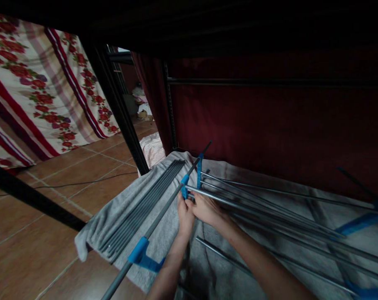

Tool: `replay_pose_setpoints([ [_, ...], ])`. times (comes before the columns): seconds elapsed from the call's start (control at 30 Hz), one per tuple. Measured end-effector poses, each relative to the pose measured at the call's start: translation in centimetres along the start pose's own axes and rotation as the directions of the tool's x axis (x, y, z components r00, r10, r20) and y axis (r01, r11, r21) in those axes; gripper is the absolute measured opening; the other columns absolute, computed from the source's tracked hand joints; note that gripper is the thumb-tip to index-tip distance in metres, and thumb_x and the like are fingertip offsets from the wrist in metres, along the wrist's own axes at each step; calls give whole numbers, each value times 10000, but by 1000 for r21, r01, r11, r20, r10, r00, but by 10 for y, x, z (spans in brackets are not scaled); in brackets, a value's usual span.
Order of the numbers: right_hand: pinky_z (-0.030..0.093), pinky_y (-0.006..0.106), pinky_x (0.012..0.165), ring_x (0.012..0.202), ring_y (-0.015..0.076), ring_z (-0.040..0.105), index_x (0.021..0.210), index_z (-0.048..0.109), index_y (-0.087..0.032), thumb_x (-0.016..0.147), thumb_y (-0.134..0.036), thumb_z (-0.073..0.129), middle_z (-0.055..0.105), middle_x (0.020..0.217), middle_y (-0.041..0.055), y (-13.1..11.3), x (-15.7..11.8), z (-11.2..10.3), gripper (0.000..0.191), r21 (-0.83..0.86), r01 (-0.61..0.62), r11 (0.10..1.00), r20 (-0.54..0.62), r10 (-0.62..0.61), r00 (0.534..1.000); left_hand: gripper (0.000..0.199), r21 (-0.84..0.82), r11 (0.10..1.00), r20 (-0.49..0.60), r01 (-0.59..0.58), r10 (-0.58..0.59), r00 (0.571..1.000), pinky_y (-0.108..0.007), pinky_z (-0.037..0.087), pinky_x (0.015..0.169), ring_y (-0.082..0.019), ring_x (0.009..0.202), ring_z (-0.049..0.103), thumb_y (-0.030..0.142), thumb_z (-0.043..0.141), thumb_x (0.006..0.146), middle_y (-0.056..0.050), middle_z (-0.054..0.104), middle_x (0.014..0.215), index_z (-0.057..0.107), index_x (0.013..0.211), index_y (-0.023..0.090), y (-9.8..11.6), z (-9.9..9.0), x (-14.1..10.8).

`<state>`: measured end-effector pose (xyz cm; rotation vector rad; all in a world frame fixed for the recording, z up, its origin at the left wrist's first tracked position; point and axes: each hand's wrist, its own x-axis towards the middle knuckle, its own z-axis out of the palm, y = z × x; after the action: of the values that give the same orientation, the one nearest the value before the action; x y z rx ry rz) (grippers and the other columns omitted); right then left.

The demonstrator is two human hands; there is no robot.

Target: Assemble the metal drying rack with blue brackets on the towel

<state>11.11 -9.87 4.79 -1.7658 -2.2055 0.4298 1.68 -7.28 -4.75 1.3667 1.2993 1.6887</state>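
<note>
A long grey metal pole point(163, 212) runs diagonally through several blue plastic connectors, with a middle connector point(184, 181), a far one point(199, 171) and a near one point(141, 252) showing. My left hand point(185, 214) is closed on the lower part of the middle connector. Beside it, my right hand point(206, 207) is closed around a thin metal tube at that same connector, its fingertips partly hidden. Above my right hand, a silvery tube point(229, 201) reaches from the connector toward the right. Both thumbs are close together.
Several loose grey tubes point(145, 206) lie side by side on a grey blanket point(129, 208). More tubes lead right to blue connectors point(360, 223). A loose tube point(223, 254) lies nearer me. Black frame posts point(116, 96) and a dark red curtain point(270, 121) enclose the space.
</note>
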Motion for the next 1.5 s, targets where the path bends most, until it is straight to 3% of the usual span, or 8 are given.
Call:
replay_pose_setpoints([
  [0.33, 479, 317, 898, 1055, 246, 666, 1244, 612, -185, 1027, -436, 379, 715, 1152, 112, -5, 17, 3, 405, -118, 35, 992, 47, -30, 998, 205, -74, 997, -25, 4, -6, 1000, -408, 465, 1023, -259, 1101, 596, 291, 583, 815, -118, 639, 1108, 614, 981, 174, -6, 3, 3],
  [0.53, 479, 322, 887, 1034, 254, 670, 1239, 625, -200, 1026, -481, 374, 721, 1131, 121, -8, 16, 3, 433, -143, 0, 990, 32, 5, 999, 181, -114, 993, -1, 3, -4, 1000, -440, 463, 1031, -242, 1027, 623, 283, 571, 824, -87, 664, 984, 621, 959, 174, -6, 3, 2],
  [0.73, 500, 324, 824, 941, 252, 695, 1204, 637, -172, 1026, -497, 365, 732, 1036, 155, -13, 13, 6, 459, -167, -72, 983, 20, 77, 997, 284, -117, 993, 32, 29, -26, 999, -423, 491, 963, -247, 994, 634, 314, 616, 789, -103, 682, 1036, 653, 1021, 155, -8, 1, 5],
  [0.9, 491, 308, 819, 982, 236, 682, 1155, 639, -160, 1030, -358, 364, 720, 1073, 146, -6, 10, 6, 361, -135, -16, 991, 41, 22, 999, 252, -113, 993, 20, 17, -15, 1000, -402, 489, 949, -239, 952, 632, 319, 612, 779, -80, 683, 964, 662, 975, 170, -7, 1, 3],
  [1.03, 474, 285, 846, 1002, 209, 672, 1122, 644, -148, 989, -213, 385, 719, 1053, 131, 3, 9, 3, 298, -108, 35, 994, 83, -26, 996, 251, -88, 996, 25, 18, -16, 1000, -423, 449, 1028, -258, 1069, 616, 279, 582, 777, -74, 685, 990, 657, 1002, 196, -8, 1, 2],
  [1.2, 471, 266, 865, 1027, 192, 659, 1134, 639, -152, 992, -196, 386, 711, 1089, 116, 9, 10, 5, 294, -95, 90, 991, 98, -80, 992, 291, -61, 998, 43, 14, -12, 999, -440, 432, 1059, -264, 1093, 616, 238, 549, 775, -85, 691, 1036, 651, 1044, 197, -6, 1, 0],
  [1.4, 488, 295, 876, 1019, 222, 661, 1154, 641, -141, 999, -211, 371, 706, 1092, 140, 7, 6, 6, 319, -102, 108, 989, 75, -100, 992, 224, -28, 999, 34, 24, -23, 999, -416, 516, 915, -247, 909, 644, 279, 567, 793, -75, 697, 939, 652, 983, 194, -6, 2, -1],
  [1.5, 494, 304, 865, 1007, 232, 664, 1154, 644, -142, 1000, -208, 358, 708, 1088, 142, 6, 5, 6, 331, -100, 104, 989, 66, -98, 993, 245, -27, 1000, 27, 0, 1, 1000, -424, 515, 925, -253, 923, 647, 318, 577, 800, -81, 703, 969, 651, 995, 189, -8, 3, -2],
])
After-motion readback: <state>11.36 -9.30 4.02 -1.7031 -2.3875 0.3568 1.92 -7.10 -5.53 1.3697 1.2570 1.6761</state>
